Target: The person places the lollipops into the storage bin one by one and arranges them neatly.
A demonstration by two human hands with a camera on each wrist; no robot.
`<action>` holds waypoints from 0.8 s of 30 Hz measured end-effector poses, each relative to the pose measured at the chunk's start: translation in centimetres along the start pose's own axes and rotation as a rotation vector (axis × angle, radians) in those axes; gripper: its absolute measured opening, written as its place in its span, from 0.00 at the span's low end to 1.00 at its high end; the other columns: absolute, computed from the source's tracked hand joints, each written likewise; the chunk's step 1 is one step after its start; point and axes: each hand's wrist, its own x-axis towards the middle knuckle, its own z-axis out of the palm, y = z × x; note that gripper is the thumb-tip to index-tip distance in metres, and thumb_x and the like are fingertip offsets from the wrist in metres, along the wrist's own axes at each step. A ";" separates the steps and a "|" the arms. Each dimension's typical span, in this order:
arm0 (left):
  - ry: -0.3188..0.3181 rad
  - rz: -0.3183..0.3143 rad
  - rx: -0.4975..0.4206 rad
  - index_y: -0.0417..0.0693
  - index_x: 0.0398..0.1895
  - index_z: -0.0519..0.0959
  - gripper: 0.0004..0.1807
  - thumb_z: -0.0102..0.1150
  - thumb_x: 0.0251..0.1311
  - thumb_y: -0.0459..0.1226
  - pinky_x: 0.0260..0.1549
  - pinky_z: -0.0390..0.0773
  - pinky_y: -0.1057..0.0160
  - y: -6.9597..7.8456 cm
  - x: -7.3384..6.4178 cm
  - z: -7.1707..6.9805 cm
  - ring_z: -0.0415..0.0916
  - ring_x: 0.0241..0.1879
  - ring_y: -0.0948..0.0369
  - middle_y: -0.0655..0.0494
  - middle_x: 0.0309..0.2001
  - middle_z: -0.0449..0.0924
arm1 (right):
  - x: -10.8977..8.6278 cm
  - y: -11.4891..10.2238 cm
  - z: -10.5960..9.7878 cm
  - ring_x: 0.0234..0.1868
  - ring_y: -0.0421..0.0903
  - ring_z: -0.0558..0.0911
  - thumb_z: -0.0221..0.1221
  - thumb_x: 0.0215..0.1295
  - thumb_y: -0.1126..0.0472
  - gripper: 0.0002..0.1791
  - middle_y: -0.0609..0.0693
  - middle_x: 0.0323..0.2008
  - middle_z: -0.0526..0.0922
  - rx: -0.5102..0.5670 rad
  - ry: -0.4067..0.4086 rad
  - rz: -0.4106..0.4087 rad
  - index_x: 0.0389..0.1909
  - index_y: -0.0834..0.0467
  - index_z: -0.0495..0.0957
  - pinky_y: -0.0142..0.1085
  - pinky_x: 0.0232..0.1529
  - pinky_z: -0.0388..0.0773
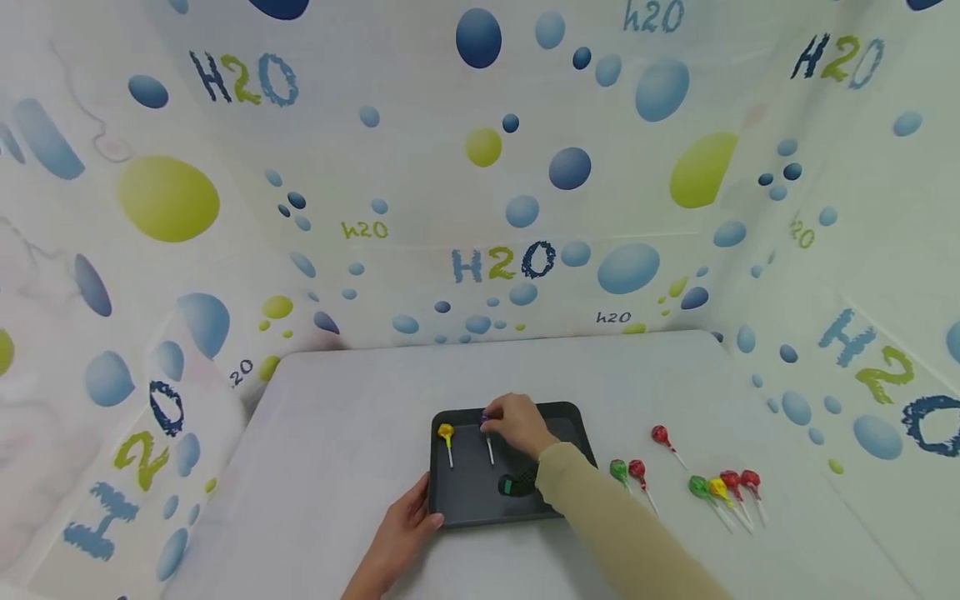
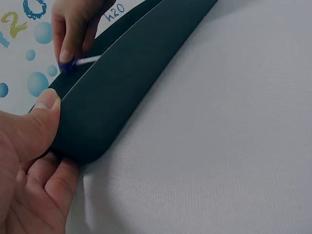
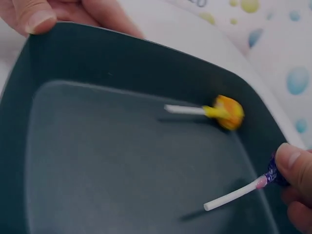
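Right grip (image 1: 519, 422) on purple lollipop (image 3: 246, 189) over tray (image 1: 468, 493) (yellow lollipop (image 3: 227, 113) inside)

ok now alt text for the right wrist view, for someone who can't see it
The right hand pinches a purple-wrapped lollipop by its head over a dark tray, where a yellow-wrapped lollipop lies. The left hand holds the tray's rim near a corner.

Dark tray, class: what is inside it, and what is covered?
The tray holds a yellow lollipop; the right hand pinches a purple lollipop over it. In the head view, anything beneath that hand, its sleeve and a dark device cannot be seen.
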 end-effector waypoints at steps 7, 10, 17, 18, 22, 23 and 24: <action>-0.014 0.020 -0.020 0.28 0.78 0.52 0.43 0.64 0.66 0.33 0.71 0.69 0.51 0.1 -0.1 -0.2 0.56 0.76 0.37 0.29 0.77 0.53 | 0.9 -1.8 3.4 0.44 0.51 0.88 0.72 0.61 0.60 0.12 0.53 0.40 0.91 -0.098 0.031 0.039 0.43 0.61 0.89 0.44 0.47 0.89; -0.019 0.022 -0.017 0.28 0.78 0.52 0.44 0.64 0.66 0.34 0.71 0.70 0.51 0.1 -0.2 -0.2 0.56 0.76 0.37 0.29 0.77 0.53 | 1.1 -2.3 4.3 0.42 0.50 0.88 0.71 0.61 0.60 0.11 0.53 0.40 0.91 -0.114 0.049 0.062 0.43 0.61 0.89 0.44 0.44 0.89; -0.027 0.055 -0.017 0.28 0.78 0.53 0.44 0.65 0.66 0.34 0.71 0.70 0.51 -0.4 -0.2 -0.2 0.56 0.76 0.37 0.28 0.77 0.53 | 1.2 -2.7 5.3 0.36 0.47 0.88 0.71 0.61 0.60 0.08 0.53 0.36 0.91 -0.130 0.106 0.054 0.38 0.60 0.89 0.40 0.36 0.88; -0.029 0.055 -0.019 0.28 0.78 0.53 0.44 0.65 0.66 0.34 0.71 0.70 0.51 -0.4 -0.2 -0.3 0.56 0.76 0.37 0.29 0.77 0.53 | 1.2 -2.7 5.4 0.36 0.47 0.88 0.71 0.61 0.60 0.08 0.53 0.36 0.91 -0.129 0.114 0.053 0.37 0.60 0.89 0.40 0.36 0.88; -0.032 0.045 -0.034 0.29 0.79 0.52 0.44 0.64 0.67 0.34 0.71 0.70 0.51 -0.6 0.0 -0.3 0.56 0.77 0.37 0.29 0.78 0.53 | 1.5 -2.8 5.9 0.37 0.48 0.89 0.71 0.61 0.59 0.09 0.54 0.37 0.91 -0.136 0.137 0.066 0.39 0.60 0.89 0.40 0.37 0.89; -0.032 0.043 -0.039 0.29 0.79 0.52 0.44 0.64 0.67 0.34 0.71 0.71 0.52 -0.6 0.0 -0.3 0.56 0.77 0.37 0.29 0.78 0.53 | 1.6 -2.9 6.0 0.37 0.48 0.89 0.71 0.61 0.59 0.10 0.54 0.38 0.91 -0.137 0.142 0.067 0.40 0.61 0.88 0.40 0.37 0.89; -0.033 0.041 -0.045 0.30 0.79 0.52 0.44 0.64 0.67 0.34 0.71 0.71 0.52 -0.6 0.0 -0.4 0.55 0.77 0.37 0.29 0.78 0.52 | 1.6 -2.9 6.1 0.37 0.49 0.89 0.71 0.61 0.59 0.10 0.54 0.38 0.91 -0.133 0.146 0.070 0.40 0.61 0.88 0.41 0.36 0.89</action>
